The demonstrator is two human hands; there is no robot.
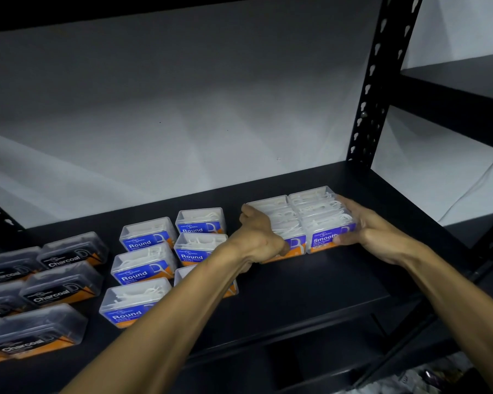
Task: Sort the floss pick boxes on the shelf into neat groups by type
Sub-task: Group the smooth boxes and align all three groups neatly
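Three groups of clear floss pick boxes lie on the black shelf (310,291). At the left are several dark Charcoal boxes (66,288). In the middle stand several blue-labelled Round boxes (143,265) in two columns. At the right is a tight block of Smooth boxes (310,217) in two columns. My left hand (256,237) presses against the block's left side. My right hand (373,228) cups its right side, thumb on the front label. The two hands squeeze the block between them. My left forearm covers part of a Round box.
A black perforated upright post (373,89) rises at the shelf's back right corner. A white wall (182,109) backs the shelf. Another black shelf (461,78) sits to the right. The shelf's front edge runs below my forearms.
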